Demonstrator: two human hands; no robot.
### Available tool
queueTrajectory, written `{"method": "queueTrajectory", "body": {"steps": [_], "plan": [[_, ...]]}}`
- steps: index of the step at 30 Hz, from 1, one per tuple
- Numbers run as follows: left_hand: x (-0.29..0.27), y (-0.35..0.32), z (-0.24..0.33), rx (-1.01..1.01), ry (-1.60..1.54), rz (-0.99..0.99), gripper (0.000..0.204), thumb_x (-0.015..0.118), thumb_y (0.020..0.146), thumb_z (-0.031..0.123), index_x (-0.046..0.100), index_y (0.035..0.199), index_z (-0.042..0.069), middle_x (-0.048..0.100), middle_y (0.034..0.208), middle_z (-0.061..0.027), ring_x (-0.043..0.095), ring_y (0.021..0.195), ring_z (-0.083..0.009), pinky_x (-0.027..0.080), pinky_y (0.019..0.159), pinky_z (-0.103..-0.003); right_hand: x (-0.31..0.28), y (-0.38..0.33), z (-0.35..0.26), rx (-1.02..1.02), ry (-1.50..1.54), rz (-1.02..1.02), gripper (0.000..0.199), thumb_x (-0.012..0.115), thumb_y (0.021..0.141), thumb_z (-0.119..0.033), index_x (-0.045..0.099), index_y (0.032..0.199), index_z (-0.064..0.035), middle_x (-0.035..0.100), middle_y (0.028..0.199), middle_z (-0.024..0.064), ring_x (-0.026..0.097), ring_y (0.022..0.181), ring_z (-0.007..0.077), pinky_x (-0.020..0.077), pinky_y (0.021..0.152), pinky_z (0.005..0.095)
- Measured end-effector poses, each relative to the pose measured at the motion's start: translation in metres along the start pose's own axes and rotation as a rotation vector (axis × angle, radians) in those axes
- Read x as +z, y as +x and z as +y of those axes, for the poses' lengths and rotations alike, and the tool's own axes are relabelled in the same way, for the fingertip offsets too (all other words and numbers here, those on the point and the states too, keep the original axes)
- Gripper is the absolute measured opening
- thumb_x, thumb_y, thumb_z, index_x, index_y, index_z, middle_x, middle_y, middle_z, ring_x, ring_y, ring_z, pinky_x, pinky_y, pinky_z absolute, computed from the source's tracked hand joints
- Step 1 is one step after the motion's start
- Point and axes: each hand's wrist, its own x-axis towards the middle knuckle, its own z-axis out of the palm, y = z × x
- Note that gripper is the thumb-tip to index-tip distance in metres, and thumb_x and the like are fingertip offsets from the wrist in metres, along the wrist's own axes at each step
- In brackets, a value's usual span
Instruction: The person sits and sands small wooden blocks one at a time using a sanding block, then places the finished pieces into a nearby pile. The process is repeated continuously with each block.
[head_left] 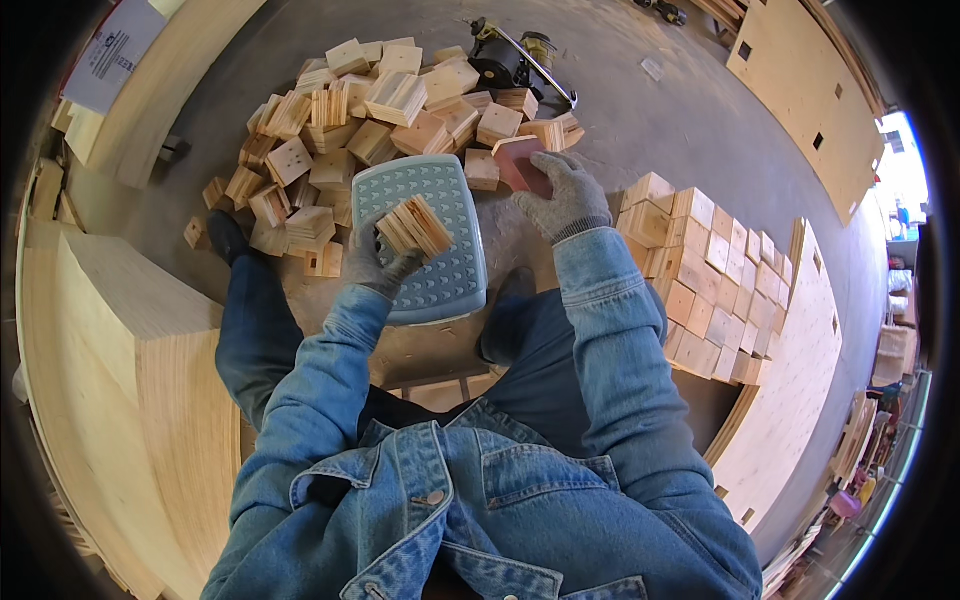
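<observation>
My left hand [377, 258], in a grey work glove, is closed around a plywood block [414, 227] with striped layered edges. The block is held over a light blue plastic stool [440, 284] with a studded top, between my legs. To the right of the stool, my gloved right hand [568, 196] grips a sanding block [522, 166]. It has a flat reddish-brown face and a pale wooden edge, and it is raised above the floor, apart from the plywood block. My right fingers wrap over its right side and partly hide it.
A loose heap of wooden blocks [372, 143] lies beyond the stool. At right stands a neat stack of blocks [712, 275] beside a long plywood panel [790, 390]. A power saw [515, 58] sits behind the heap. Large plywood pieces [120, 330] flank me on the left.
</observation>
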Motion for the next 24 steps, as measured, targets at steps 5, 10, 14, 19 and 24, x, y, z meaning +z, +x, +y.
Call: {"method": "queueTrajectory", "body": {"steps": [5,10,14,19,24], "plan": [[0.013,-0.026,0.005,0.302,0.288,0.116,0.086,0.096,0.071,0.035,0.051,0.142,0.015,0.049,0.145,-0.0167,0.053,0.134,-0.0334,0.05,0.111,-0.043,0.004,-0.002,0.011,-0.037,-0.047,-0.091,0.058,0.083,0.079,-0.039,0.071,0.129,-0.0125,0.069,0.132,0.0134,0.066,0.122,0.0336,0.0518,0.105,0.0421],[0.014,-0.042,0.011,0.335,0.295,0.11,0.095,0.098,0.065,0.027,0.048,0.145,0.016,0.047,0.148,-0.0171,0.05,0.136,-0.0355,0.052,0.11,-0.042,0.004,-0.009,-0.001,-0.067,-0.122,-0.319,0.052,0.079,0.082,-0.036,0.071,0.128,-0.0134,0.072,0.127,0.0143,0.067,0.119,0.0345,0.0522,0.104,0.0413],[0.024,-0.041,0.029,-0.146,-0.068,0.038,0.102,0.099,0.063,0.025,0.045,0.149,0.011,0.046,0.151,-0.0168,0.051,0.136,-0.0361,0.052,0.111,-0.043,0.008,-0.011,-0.001,-0.159,-0.121,-0.425,0.046,0.077,0.083,-0.033,0.072,0.126,-0.0148,0.072,0.124,0.014,0.068,0.117,0.0353,0.0527,0.102,0.0418],[0.024,-0.02,0.038,-0.547,-0.763,-0.204,0.1,0.092,0.072,0.033,0.038,0.153,0.007,0.05,0.149,-0.0137,0.052,0.135,-0.0307,0.047,0.116,-0.042,0.017,-0.014,0.003,-0.218,-0.145,-0.351,0.046,0.078,0.083,-0.031,0.071,0.126,-0.0154,0.072,0.122,0.014,0.068,0.115,0.0353,0.0529,0.101,0.0428],[0.026,-0.01,0.029,-0.654,-1.272,-0.372,0.081,0.078,0.084,0.04,0.044,0.15,0.009,0.055,0.147,-0.012,0.054,0.133,-0.0287,0.044,0.118,-0.043,0.017,-0.013,-0.002,-0.197,-0.149,-0.371,0.052,0.082,0.08,-0.034,0.07,0.127,-0.0152,0.072,0.124,0.0134,0.068,0.115,0.0351,0.0531,0.101,0.0439]]}}
